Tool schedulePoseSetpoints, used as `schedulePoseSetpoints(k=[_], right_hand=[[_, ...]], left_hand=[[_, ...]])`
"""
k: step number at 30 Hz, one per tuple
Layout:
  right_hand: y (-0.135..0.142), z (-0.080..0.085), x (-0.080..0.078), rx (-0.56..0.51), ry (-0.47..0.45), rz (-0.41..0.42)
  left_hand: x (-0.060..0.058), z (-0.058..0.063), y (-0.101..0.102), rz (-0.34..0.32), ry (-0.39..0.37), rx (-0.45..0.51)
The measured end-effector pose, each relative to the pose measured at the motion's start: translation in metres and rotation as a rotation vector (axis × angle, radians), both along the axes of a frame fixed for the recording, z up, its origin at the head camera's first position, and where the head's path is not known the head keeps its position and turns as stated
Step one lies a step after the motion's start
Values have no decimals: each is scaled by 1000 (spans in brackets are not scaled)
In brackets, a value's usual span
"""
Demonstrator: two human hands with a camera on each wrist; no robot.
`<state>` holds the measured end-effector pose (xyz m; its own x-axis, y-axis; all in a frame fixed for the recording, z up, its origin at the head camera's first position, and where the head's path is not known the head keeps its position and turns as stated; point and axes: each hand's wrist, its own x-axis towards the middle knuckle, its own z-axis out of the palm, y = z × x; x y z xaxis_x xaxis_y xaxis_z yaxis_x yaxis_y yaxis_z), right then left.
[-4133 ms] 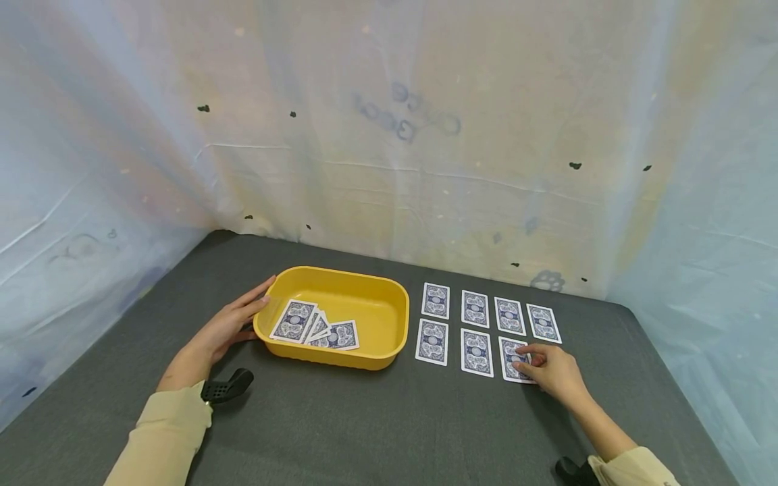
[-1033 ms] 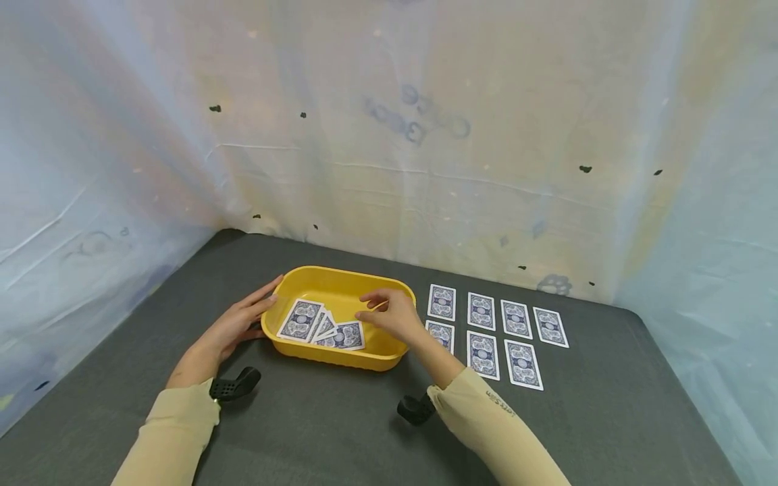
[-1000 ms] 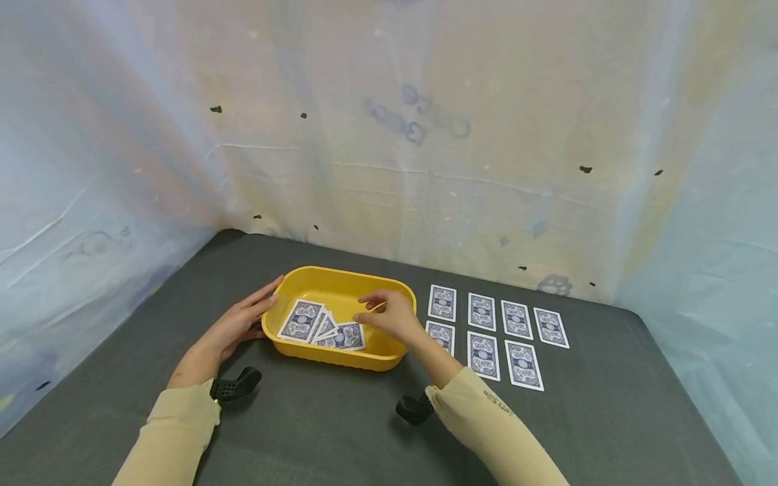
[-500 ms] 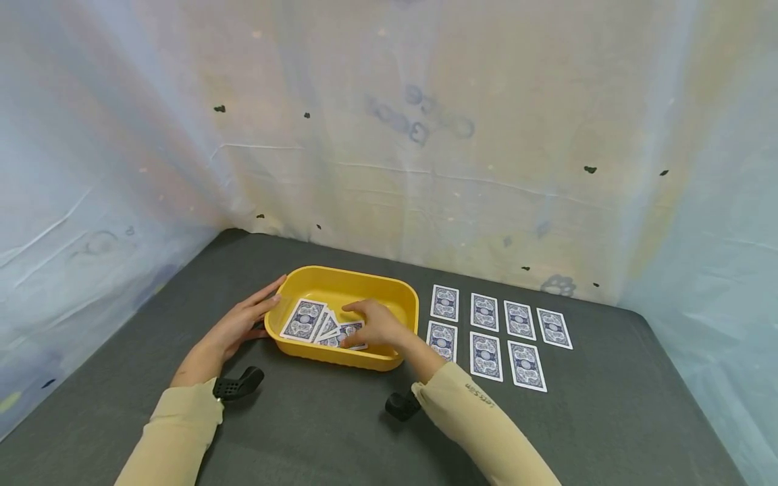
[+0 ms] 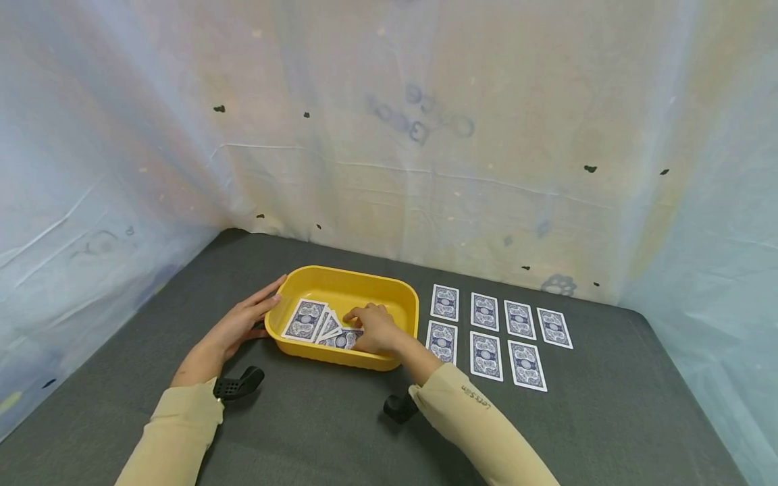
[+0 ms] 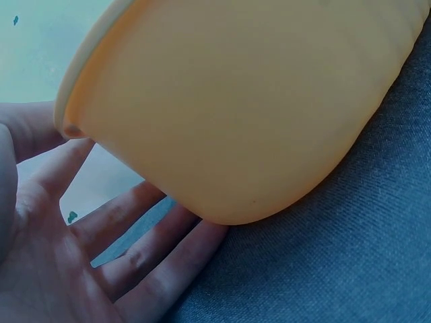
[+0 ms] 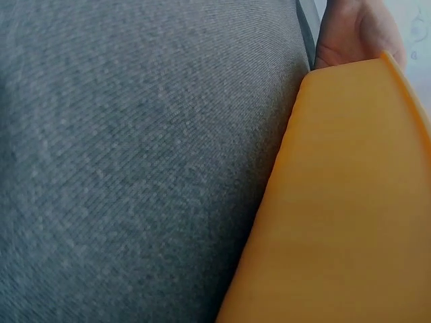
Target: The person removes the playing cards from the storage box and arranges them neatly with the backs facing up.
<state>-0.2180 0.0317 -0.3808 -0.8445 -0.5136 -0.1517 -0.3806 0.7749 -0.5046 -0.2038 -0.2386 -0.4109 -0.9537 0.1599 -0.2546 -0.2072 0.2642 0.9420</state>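
With twelve o'clock straight ahead of the person, the grey cloth (image 5: 304, 425) comes nearest. The left sleeve (image 5: 173, 432) enters from seven o'clock, the right sleeve (image 5: 486, 432), which bears dark lettering, from five. Each wrist wears a black device (image 5: 240, 385).

The yellow tray (image 5: 358, 283) sits on the cloth a little left of twelve o'clock. At the tray's nine o'clock the left hand (image 5: 234, 327) is spread, its fingers nearly straight and touching the end wall from outside. The right hand (image 5: 377, 329) is inside, at the tray's four o'clock, with bent fingers at a partly covered card (image 5: 340, 338) lying at six. Its fingertips are hidden, so I cannot tell whether it pinches that card.

Toward the tray's nine o'clock lies a larger-showing card (image 5: 306, 320); between the two, fanned cards (image 5: 329, 326) overlap.

At the tray's three o'clock, on the cloth, lies a near row of three cards (image 5: 485, 356). Just beyond it runs a far row of four cards (image 5: 484, 312), reaching one card further right. All show blue patterned backs.

Farthest, a pale sheet (image 5: 389, 175) with dark marks spans ten to two o'clock.
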Motion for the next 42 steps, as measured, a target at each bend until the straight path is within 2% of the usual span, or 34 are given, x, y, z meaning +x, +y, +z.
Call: schedulePoseSetpoints(k=[5, 9, 12, 16, 19, 30, 37, 42], right_hand=[[4, 1, 0, -57, -39, -55], [7, 4, 2, -142, -75, -95], [10, 8, 4, -168, -47, -104], [14, 14, 6, -148, -7, -115], [17, 18, 7, -170, -13, -132], [31, 23, 11, -299, 21, -190], [38, 21, 12, -377, 47, -226], [43, 19, 12, -487, 43, -255]], left_hand=[[1, 0, 0, -2, 10, 2], [1, -1, 0, -3, 5, 2], [0, -1, 0, -1, 4, -1], [0, -1, 0, 2, 3, -3], [0, 0, 1, 6, 1, -3], [-1, 0, 1, 13, -7, -23], [-1, 0, 1, 12, -8, -22], [0, 1, 2, 12, -10, -12]])
